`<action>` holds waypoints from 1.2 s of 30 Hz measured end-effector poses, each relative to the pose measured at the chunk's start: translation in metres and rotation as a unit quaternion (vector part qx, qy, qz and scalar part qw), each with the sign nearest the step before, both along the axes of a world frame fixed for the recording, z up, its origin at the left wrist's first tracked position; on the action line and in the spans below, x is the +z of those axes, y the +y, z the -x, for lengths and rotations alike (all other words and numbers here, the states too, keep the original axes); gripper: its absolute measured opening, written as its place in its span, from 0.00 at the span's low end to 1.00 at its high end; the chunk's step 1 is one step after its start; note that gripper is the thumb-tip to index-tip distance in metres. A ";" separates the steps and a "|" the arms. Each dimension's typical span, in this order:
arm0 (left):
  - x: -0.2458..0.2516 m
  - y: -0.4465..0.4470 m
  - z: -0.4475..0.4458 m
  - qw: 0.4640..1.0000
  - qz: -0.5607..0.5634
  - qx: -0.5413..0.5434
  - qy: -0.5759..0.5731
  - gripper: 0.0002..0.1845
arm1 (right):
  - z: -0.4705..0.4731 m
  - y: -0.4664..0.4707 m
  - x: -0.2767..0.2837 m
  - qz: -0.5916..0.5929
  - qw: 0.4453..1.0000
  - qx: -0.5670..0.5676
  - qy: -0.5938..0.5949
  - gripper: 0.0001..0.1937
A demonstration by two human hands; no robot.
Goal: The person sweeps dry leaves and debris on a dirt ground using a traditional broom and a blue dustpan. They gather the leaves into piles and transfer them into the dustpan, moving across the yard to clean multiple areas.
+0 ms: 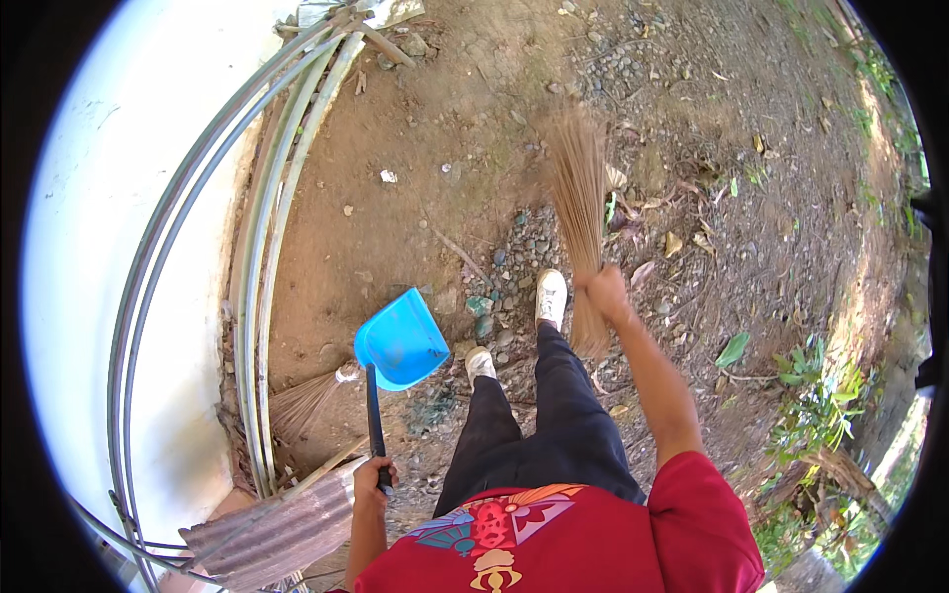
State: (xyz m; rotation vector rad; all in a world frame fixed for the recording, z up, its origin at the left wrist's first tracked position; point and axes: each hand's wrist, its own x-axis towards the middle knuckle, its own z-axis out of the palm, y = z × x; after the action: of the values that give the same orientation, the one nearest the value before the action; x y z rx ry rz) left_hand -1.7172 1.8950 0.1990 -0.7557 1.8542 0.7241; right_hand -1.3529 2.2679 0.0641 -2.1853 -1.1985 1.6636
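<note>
My right hand (pixel 604 293) grips a stick broom (pixel 578 193) around its bound stalks, and the bristles spread away from me over the dirt. Their far tips look blurred. Lower left, my left hand (pixel 374 478) is closed around the black handle (pixel 376 415) of a dustpan. The blue pan (pixel 404 341) of it hangs over the ground to the left of my shoes, with a few dark specks inside. Dry leaves (pixel 672 244) and small twigs lie scattered to the right of the broom.
Long pipes and poles (pixel 256 296) run along a white wall (pixel 141 222) on the left. A second stick broom (pixel 308 400) lies by them, near a rusty corrugated metal sheet (pixel 289 526). Stones (pixel 519 252) lie ahead of my shoes (pixel 550 296). Green plants (pixel 823 400) grow at right.
</note>
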 end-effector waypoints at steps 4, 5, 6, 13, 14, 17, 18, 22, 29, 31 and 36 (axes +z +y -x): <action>0.001 0.044 -0.018 0.999 -0.030 -0.014 0.019 0.05 | 0.033 -0.045 0.037 0.062 0.975 -0.048 0.208 0.25; 0.003 0.052 -0.020 0.999 -0.029 -0.018 0.026 0.05 | 0.041 -0.052 0.039 0.118 0.957 -0.065 0.255 0.23; -0.002 0.053 -0.019 0.999 -0.018 -0.018 0.033 0.05 | 0.050 -0.054 0.038 0.173 0.934 -0.081 0.301 0.21; 0.001 0.103 -0.017 0.998 -0.014 -0.058 0.035 0.05 | 0.106 0.033 -0.077 0.052 0.956 0.195 0.214 0.20; 0.006 0.107 -0.014 0.997 -0.009 -0.064 0.036 0.05 | 0.102 0.049 -0.082 0.010 0.969 0.170 0.177 0.21; 0.018 0.111 -0.019 0.997 0.002 -0.060 0.042 0.05 | 0.073 0.083 -0.006 0.050 0.993 0.053 0.094 0.22; 0.028 0.123 -0.025 0.996 0.003 -0.070 0.047 0.05 | 0.061 0.085 0.004 0.043 0.996 0.035 0.066 0.22; 0.031 0.153 -0.033 0.995 -0.012 -0.083 0.058 0.05 | 0.040 0.031 0.022 -0.021 0.997 0.020 0.071 0.24; 0.036 0.228 0.000 0.984 -0.061 -0.153 0.061 0.06 | -0.087 0.078 -0.041 0.076 0.953 0.272 0.110 0.22; 0.038 0.268 0.008 0.969 -0.076 -0.222 0.073 0.06 | -0.131 0.123 -0.081 0.018 0.988 0.151 0.023 0.22; 0.048 0.354 0.021 0.955 -0.085 -0.273 0.084 0.05 | -0.099 0.134 -0.004 -0.057 0.988 -0.094 -0.109 0.25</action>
State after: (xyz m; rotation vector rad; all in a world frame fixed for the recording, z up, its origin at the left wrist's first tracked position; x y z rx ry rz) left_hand -1.7385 2.2493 0.2472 -0.0538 1.9949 0.5838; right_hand -1.2542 2.4020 0.0605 -2.3729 -1.0647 1.2790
